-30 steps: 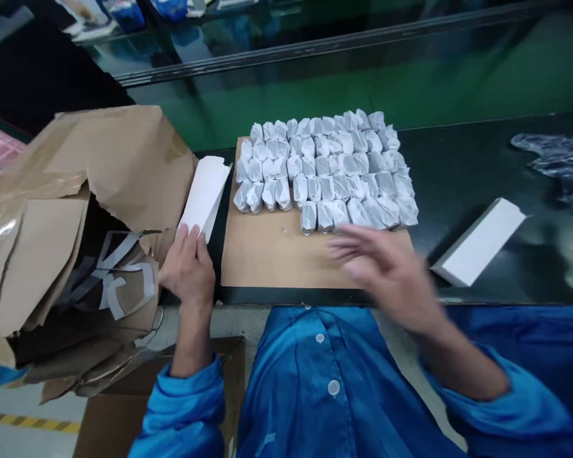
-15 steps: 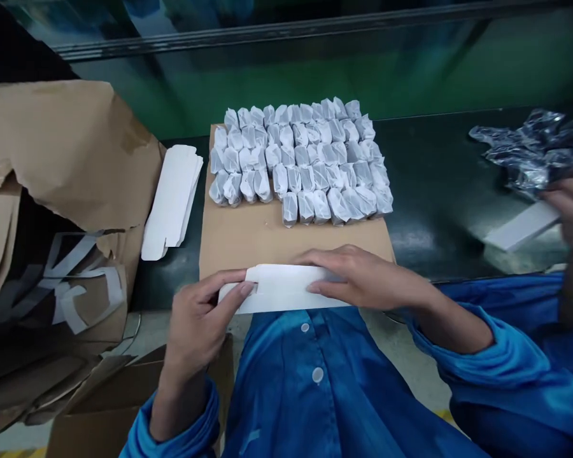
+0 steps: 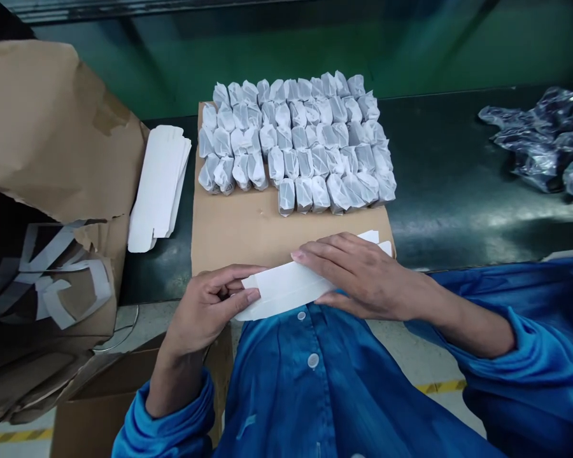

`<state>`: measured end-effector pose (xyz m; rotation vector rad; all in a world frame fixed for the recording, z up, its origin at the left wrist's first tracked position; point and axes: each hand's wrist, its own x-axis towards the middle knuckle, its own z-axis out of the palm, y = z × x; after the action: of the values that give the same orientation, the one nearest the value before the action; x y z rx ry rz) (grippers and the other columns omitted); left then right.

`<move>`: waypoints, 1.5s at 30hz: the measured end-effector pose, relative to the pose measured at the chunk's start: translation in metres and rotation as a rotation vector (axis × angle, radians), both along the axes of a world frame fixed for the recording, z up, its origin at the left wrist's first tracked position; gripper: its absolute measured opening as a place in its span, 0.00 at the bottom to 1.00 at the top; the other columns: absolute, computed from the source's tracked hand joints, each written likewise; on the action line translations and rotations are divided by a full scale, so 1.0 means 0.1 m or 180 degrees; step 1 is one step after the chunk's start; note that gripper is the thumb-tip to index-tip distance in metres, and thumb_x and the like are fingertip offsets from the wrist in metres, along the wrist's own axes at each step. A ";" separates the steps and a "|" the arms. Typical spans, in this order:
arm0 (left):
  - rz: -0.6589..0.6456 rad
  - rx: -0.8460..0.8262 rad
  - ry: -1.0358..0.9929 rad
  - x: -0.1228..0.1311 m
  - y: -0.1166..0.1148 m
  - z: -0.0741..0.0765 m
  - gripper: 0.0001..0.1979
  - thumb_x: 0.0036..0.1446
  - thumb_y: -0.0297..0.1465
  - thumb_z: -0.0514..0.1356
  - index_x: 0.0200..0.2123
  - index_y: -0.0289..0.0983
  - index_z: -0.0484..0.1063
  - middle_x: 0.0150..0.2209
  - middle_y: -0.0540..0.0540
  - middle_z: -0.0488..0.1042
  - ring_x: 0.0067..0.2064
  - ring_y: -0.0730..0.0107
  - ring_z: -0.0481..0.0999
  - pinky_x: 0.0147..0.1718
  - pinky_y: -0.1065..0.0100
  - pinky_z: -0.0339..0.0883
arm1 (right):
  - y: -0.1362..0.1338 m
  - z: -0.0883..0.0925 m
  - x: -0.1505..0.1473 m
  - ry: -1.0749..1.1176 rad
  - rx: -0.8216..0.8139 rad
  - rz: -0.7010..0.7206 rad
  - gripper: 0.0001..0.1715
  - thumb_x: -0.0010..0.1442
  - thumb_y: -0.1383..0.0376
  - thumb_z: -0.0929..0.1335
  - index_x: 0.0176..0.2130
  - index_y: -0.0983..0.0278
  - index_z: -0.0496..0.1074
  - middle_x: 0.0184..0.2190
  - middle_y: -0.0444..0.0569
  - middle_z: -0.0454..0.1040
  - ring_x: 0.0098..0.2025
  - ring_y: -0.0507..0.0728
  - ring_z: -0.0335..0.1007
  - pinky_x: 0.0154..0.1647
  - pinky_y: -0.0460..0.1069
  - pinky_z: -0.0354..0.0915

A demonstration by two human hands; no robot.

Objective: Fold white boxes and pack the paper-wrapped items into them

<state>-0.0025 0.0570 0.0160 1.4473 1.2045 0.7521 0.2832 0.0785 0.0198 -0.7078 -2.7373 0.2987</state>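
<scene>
A flat white folding carton point(image 3: 286, 289) is held between both hands at the near edge of the brown cardboard sheet point(image 3: 239, 232). My left hand point(image 3: 210, 305) pinches its left end with curled fingers. My right hand point(image 3: 363, 277) grips the right part, fingers laid over the top, and the carton's far end pokes out beyond it. Behind them, several small white paper-wrapped items point(image 3: 296, 143) stand in rows on the cardboard. A stack of flat white cartons point(image 3: 160, 181) lies to the left on the dark belt.
A torn brown paper-lined box point(image 3: 52, 146) with white scraps fills the left side. A heap of dark shiny plastic bags point(image 3: 544, 137) lies at the right on the dark belt point(image 3: 458, 184). A cardboard box point(image 3: 95, 407) sits on the floor below.
One second ago my left hand was at the carton stack and my right hand swept across. Both hands now hold one carton, tilted slightly. Another person's hand and white box at right have left view.
</scene>
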 end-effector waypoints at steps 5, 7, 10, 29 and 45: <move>0.0485 0.0217 0.0374 0.13 -0.04 -0.09 0.08 0.54 0.29 0.67 0.39 0.43 0.84 0.33 0.50 0.84 0.27 0.78 0.78 0.23 0.81 0.68 | -0.09 0.04 -0.07 -0.0352 0.0801 -0.0213 0.30 0.69 0.63 0.65 0.63 0.80 0.60 0.53 0.66 0.74 0.51 0.67 0.71 0.47 0.60 0.69; 0.0620 0.0288 0.0458 0.14 -0.05 -0.10 0.09 0.54 0.27 0.66 0.37 0.44 0.84 0.33 0.51 0.84 0.28 0.78 0.78 0.24 0.81 0.68 | -0.14 0.07 -0.11 -0.0537 0.1100 -0.0272 0.27 0.68 0.68 0.65 0.61 0.79 0.63 0.50 0.65 0.75 0.49 0.67 0.73 0.44 0.59 0.70; 0.0688 0.0473 0.0556 0.08 -0.04 -0.09 0.11 0.53 0.23 0.65 0.33 0.45 0.83 0.31 0.53 0.83 0.25 0.80 0.76 0.21 0.81 0.66 | -0.17 0.11 -0.11 -0.0486 0.1273 -0.0227 0.21 0.66 0.73 0.65 0.58 0.77 0.67 0.46 0.61 0.78 0.45 0.64 0.75 0.41 0.56 0.71; 0.1420 0.1397 0.0037 0.66 -0.12 -0.36 0.35 0.57 0.41 0.66 0.64 0.40 0.59 0.45 0.43 0.76 0.37 0.65 0.81 0.35 0.65 0.77 | -0.13 -0.01 -0.46 0.1614 -0.1334 -0.0959 0.36 0.65 0.52 0.69 0.65 0.65 0.61 0.52 0.55 0.73 0.47 0.56 0.73 0.46 0.51 0.73; 0.0175 0.1404 0.0400 0.46 -0.14 -0.31 0.18 0.57 0.37 0.64 0.48 0.41 0.63 0.40 0.47 0.75 0.34 0.67 0.79 0.29 0.67 0.73 | 0.29 0.04 -0.62 0.3409 -0.3615 -0.1281 0.22 0.64 0.50 0.69 0.30 0.65 0.73 0.25 0.42 0.71 0.27 0.48 0.67 0.28 0.44 0.65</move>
<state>0.0438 0.0433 -0.0149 1.8494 1.2258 1.0227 0.2213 0.1073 0.0243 -0.9081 -1.2119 1.5978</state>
